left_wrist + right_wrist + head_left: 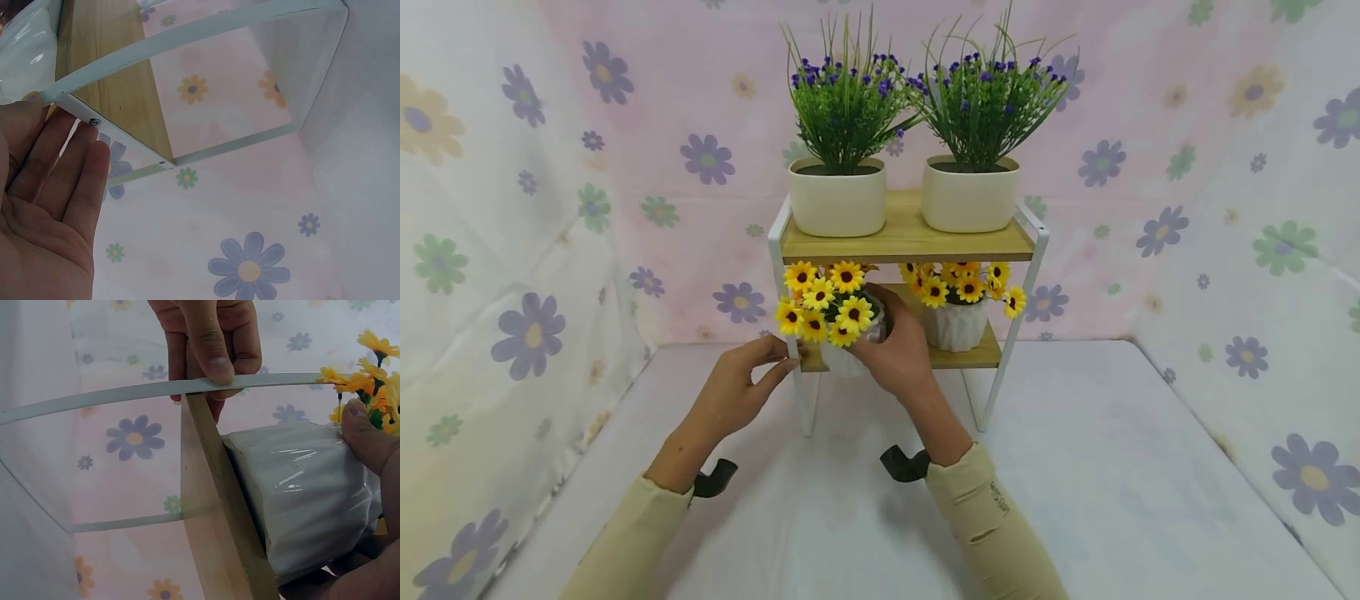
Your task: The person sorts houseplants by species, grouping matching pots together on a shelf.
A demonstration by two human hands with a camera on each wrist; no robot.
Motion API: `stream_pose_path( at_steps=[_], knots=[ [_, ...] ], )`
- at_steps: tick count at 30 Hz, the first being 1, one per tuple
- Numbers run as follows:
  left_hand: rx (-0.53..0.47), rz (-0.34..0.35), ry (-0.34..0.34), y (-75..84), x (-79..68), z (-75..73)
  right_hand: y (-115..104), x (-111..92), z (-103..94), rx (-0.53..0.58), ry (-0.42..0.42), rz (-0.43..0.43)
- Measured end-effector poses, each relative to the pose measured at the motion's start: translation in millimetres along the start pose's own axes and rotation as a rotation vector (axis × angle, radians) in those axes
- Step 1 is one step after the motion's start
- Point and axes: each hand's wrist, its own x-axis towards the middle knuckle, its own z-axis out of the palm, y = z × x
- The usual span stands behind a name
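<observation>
My right hand grips a white ribbed flowerpot of yellow artificial sunflowers, at the left end of the lower board. In the right wrist view the pot's base is at the board and looks slightly tilted; whether it rests fully there I cannot tell. The thumb and fingers of my left hand pinch the white metal frame of the two-tier shelf where the lower board joins it. A second white pot with similar sunflowers stands on the board's right half.
On the top board stand two cream planters, a left planter and a right planter, with tall grass and purple flowers. The shelf stands on a white-covered table. Flower-printed cloth hangs behind and at both sides.
</observation>
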Motion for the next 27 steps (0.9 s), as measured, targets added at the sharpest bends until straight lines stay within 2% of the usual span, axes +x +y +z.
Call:
stream_pose_path(
  at_steps=[5, 18, 21, 27],
  knots=[
    [-0.011, -0.014, -0.003, 0.2, -0.4, 2.1, 5, 3, 4.0, -0.002, 0.021, 0.006],
    [-0.004, -0.025, -0.022, 0.6, 4.2, 4.5, 12, 4, 5.8, -0.096, 0.077, -0.008],
    [-0.009, -0.022, -0.019, -0.1, 2.9, 4.5, 12, 2, 5.1, -0.123, 0.061, -0.017],
    [0.004, 0.002, 0.008, -2.5, 1.6, 1.8, 13, -3, -5.6, -0.173, -0.035, -0.023]
  ],
)
